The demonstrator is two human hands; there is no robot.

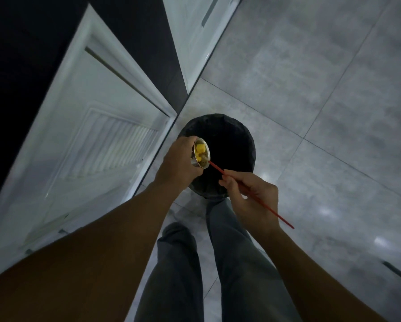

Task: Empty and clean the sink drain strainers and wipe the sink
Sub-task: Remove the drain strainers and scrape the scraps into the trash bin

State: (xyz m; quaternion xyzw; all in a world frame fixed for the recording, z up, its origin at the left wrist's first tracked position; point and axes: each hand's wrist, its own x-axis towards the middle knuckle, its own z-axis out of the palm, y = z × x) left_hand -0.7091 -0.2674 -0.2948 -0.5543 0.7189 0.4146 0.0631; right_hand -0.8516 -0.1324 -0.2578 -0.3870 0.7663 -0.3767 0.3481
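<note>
Strainer [200,153] tilts above the bin, cupped in the left hand, holding yellow scraps. Grey tiled floor [311,89] fills the view, with white doors [90,126] to the left. A black-lined bin [232,149] stands on the floor ahead of the person's legs [229,263]. The left hand [178,161] has its grip closed around the strainer. The right hand [253,196] pinches a red stick [218,169], its tip touching the scraps [200,148].
</note>
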